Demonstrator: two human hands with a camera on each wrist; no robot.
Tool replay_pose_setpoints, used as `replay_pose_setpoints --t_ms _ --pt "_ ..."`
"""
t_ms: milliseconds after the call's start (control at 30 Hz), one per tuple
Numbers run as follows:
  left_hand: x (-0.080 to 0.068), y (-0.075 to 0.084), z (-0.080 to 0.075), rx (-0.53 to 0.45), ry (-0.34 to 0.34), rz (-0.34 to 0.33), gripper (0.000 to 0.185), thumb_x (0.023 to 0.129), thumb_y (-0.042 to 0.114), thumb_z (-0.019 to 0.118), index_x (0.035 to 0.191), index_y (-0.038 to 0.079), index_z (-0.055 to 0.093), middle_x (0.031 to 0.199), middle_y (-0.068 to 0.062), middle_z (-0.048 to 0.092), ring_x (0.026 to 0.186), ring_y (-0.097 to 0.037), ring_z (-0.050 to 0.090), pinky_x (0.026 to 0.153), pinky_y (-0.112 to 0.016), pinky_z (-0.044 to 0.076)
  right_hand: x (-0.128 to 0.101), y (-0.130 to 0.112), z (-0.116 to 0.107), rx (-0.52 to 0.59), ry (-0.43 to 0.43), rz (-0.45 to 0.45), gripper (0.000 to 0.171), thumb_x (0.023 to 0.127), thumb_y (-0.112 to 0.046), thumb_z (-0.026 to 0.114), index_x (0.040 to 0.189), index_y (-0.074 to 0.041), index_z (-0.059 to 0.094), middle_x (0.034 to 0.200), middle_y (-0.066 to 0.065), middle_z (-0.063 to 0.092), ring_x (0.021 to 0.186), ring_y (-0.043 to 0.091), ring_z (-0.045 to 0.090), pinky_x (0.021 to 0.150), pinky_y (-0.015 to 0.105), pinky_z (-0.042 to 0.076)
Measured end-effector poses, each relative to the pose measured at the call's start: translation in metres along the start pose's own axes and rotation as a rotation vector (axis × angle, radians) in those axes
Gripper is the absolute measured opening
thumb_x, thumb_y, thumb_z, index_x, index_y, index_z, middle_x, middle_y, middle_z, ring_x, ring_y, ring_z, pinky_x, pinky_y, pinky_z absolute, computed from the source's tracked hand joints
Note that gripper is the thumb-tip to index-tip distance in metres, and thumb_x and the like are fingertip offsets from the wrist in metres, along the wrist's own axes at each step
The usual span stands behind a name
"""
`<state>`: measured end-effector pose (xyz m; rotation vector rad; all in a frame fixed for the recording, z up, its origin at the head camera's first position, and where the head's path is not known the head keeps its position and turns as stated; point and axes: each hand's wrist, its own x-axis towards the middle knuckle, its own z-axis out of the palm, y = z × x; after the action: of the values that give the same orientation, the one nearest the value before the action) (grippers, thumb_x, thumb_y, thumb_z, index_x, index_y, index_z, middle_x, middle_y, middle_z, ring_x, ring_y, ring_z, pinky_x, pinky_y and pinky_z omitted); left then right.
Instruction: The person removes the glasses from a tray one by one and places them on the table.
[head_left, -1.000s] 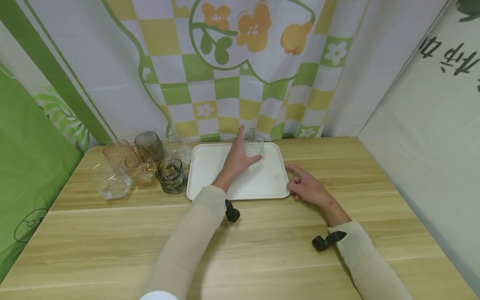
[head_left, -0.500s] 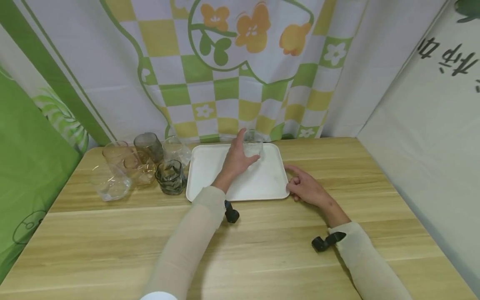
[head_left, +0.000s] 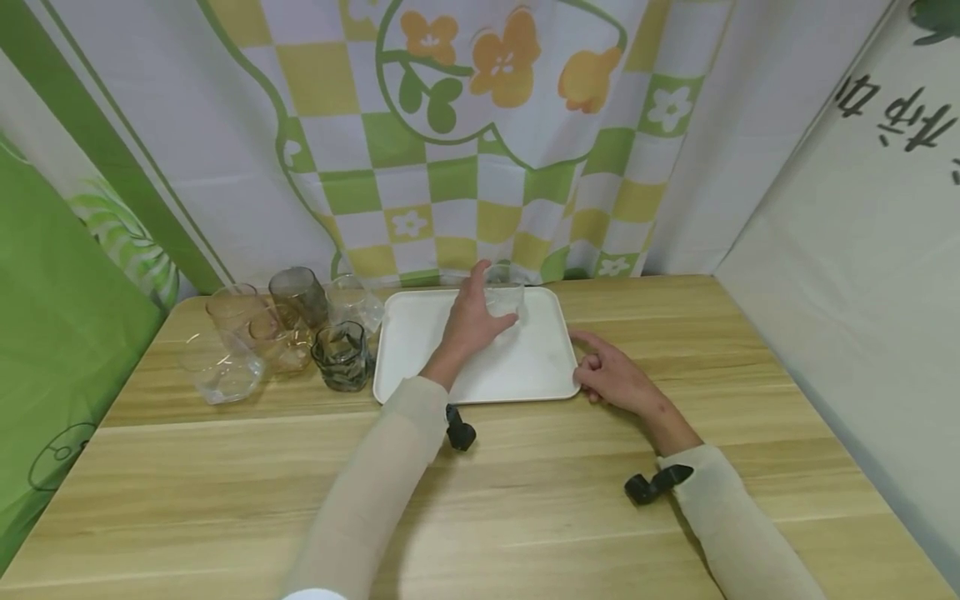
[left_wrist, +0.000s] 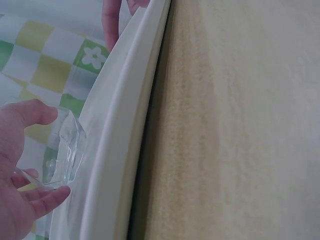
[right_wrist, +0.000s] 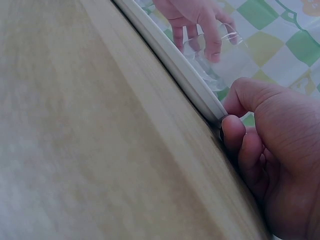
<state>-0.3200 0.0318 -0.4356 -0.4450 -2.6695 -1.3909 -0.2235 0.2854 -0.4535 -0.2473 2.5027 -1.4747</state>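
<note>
My left hand (head_left: 471, 321) grips a small clear glass (head_left: 504, 297) at the far side of the white tray (head_left: 525, 371). In the left wrist view, the thumb and fingers of the left hand (left_wrist: 15, 155) curl round the tilted glass (left_wrist: 67, 150) just beyond the tray rim (left_wrist: 120, 135). I cannot tell whether the glass touches the tray. My right hand (head_left: 611, 375) holds the tray's near right corner. In the right wrist view, the right hand (right_wrist: 265, 150) has its thumb over the rim (right_wrist: 170, 60) and its fingers curled against the edge.
Left of the tray stand several glasses: a dark patterned glass (head_left: 342, 355), a smoky grey glass (head_left: 298, 292), amber ones (head_left: 277, 333) and a clear low one (head_left: 222, 373). A patterned curtain (head_left: 480, 167) hangs behind the wooden table (head_left: 525, 508). A white panel (head_left: 862, 292) borders the right side.
The left hand has lowered the glass slightly toward the tray's far side. The right hand has stayed on the tray corner.
</note>
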Motion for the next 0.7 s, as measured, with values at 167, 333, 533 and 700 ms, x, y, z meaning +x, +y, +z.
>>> replay_pose_setpoints --t_ms 167,333,533,700 --pt "-0.004 0.002 -0.004 0.035 0.030 0.018 0.096 0.082 0.024 0.088 0.157 0.017 0.028 0.145 -0.021 0.048 0.125 -0.041 0.054 0.102 -0.052 0.046 0.000 0.001 0.001 -0.003 0.008 0.006 0.070 0.093 -0.004 0.061 0.158 -0.007 0.035 0.072 0.008 0.059 0.055 0.017 0.055 0.046 0.025 0.043" --pt "-0.013 0.007 -0.015 0.039 0.034 0.007 0.095 0.080 0.026 0.089 0.155 0.017 0.030 0.139 -0.022 0.051 0.122 -0.039 0.056 0.096 -0.052 0.049 0.000 0.001 0.002 0.002 0.002 0.008 0.069 0.094 -0.004 0.061 0.157 -0.008 0.035 0.072 0.009 0.059 0.055 0.017 0.054 0.045 0.024 0.042" --pt "-0.029 0.017 -0.033 0.015 -0.032 0.005 0.096 0.080 0.030 0.088 0.155 0.019 0.029 0.145 -0.019 0.049 0.125 -0.036 0.056 0.091 -0.053 0.051 0.001 0.001 0.001 -0.008 0.012 0.003 0.070 0.094 -0.004 0.061 0.158 -0.009 0.035 0.072 0.009 0.059 0.054 0.017 0.055 0.044 0.025 0.043" --pt "-0.046 0.026 -0.050 0.064 -0.061 0.036 0.097 0.079 0.030 0.089 0.155 0.016 0.029 0.143 -0.017 0.051 0.118 -0.036 0.061 0.083 -0.051 0.053 0.001 0.002 0.000 -0.013 0.004 -0.004 0.071 0.093 -0.004 0.061 0.159 -0.009 0.033 0.072 0.010 0.059 0.054 0.017 0.055 0.044 0.026 0.043"
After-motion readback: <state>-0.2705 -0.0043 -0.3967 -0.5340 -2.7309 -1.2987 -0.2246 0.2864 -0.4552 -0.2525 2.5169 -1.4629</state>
